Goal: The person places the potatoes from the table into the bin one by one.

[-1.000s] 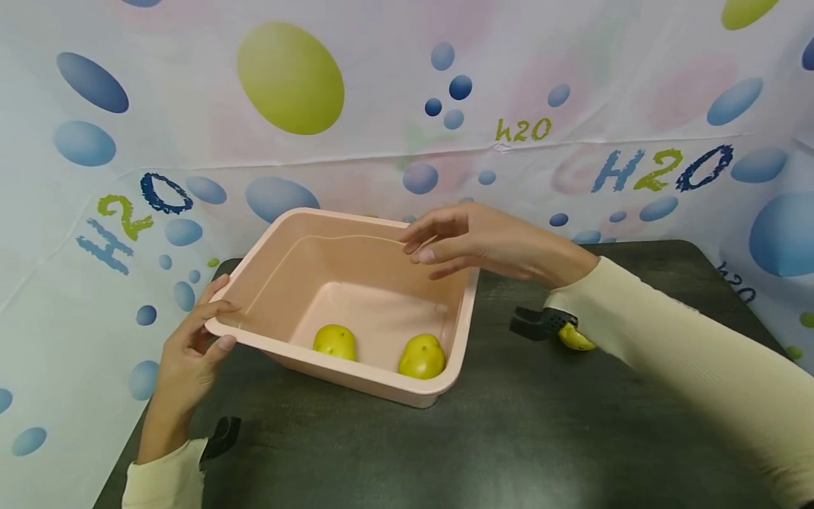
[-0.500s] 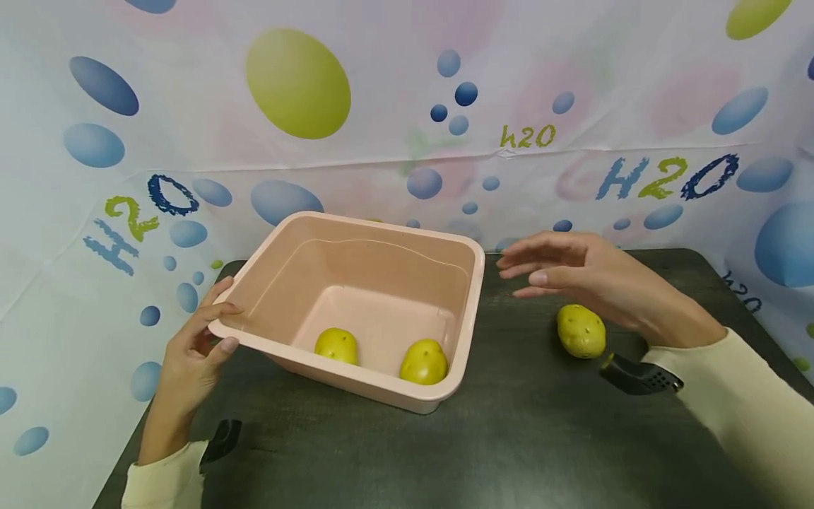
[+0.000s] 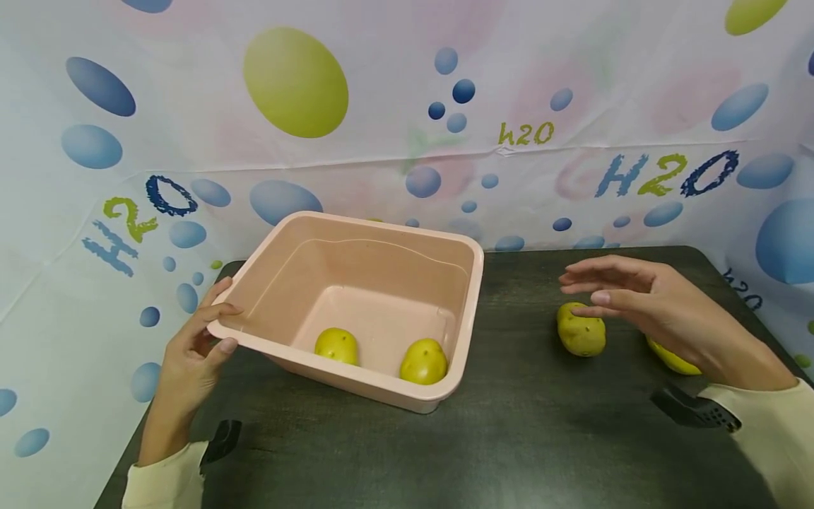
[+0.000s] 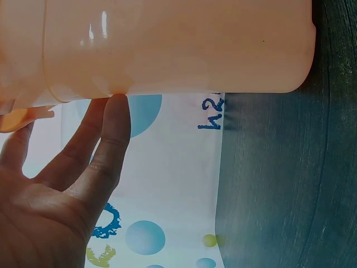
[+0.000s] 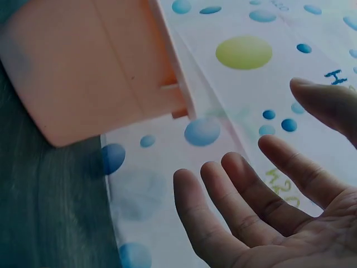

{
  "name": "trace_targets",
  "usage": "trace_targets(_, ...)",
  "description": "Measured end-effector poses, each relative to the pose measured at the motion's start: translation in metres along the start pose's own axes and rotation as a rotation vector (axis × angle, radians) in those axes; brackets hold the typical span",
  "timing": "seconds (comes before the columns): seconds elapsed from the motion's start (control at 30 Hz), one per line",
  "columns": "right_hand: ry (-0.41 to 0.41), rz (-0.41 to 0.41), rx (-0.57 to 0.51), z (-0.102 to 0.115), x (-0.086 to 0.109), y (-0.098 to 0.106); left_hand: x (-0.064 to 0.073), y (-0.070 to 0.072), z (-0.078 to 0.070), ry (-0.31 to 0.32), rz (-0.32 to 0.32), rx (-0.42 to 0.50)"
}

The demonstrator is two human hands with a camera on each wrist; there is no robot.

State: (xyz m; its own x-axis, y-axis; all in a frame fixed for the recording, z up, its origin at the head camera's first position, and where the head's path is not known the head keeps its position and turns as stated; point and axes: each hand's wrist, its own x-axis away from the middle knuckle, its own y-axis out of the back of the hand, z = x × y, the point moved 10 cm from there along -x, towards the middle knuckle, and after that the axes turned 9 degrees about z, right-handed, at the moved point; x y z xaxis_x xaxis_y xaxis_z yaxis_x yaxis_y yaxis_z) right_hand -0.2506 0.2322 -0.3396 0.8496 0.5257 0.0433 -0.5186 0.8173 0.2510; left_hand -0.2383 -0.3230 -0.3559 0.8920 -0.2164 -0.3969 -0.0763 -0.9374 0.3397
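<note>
A peach plastic tub (image 3: 356, 265) stands tilted on the dark table, its opening facing me. At its near left corner my left hand (image 3: 191, 353) pinches the rim; the left wrist view shows fingers (image 4: 114, 139) against the tub wall (image 4: 184, 44). Inside the tub lie two lumpy yellow potatoes, one on the left (image 3: 337, 346) and another on the right (image 3: 424, 362). My right hand (image 3: 661, 304) is held up with loosely bent fingers and nothing in it. Below its fingertips is a dimpled yellow potato (image 3: 581, 336). Another yellow piece (image 3: 677, 359) is mostly hidden behind that hand.
The dark table (image 3: 356, 459) extends in front of the tub and to its right. Behind and on the left hangs a white sheet (image 3: 388, 63) printed with blue and green bubbles. Black wrist cameras (image 3: 696, 410) sit on both wrists.
My right hand has moved from over the tub's right rim to the right, above the loose potato. This uncovers the rim and that potato. The left hand stays on the rim.
</note>
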Motion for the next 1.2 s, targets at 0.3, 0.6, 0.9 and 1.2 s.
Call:
trace_targets(0.3, 0.037, -0.035, -0.034, -0.026, 0.020, 0.010, 0.000, 0.000, -0.001, -0.012, -0.003, 0.001)
trace_targets(0.6, -0.108, -0.154, 0.119, -0.057, 0.036, 0.017, 0.000, 0.001, -0.002, -0.040, 0.001, 0.049)
trace_targets(0.9, -0.182, -0.251, 0.265, -0.069, 0.045, 0.017, 0.001, 0.001, -0.001, -0.010, -0.009, 0.025)
trace_targets(1.2, -0.291, -0.345, 0.308, -0.089, 0.040, 0.014, 0.000, 0.001, 0.000, -0.010, -0.003, 0.040)
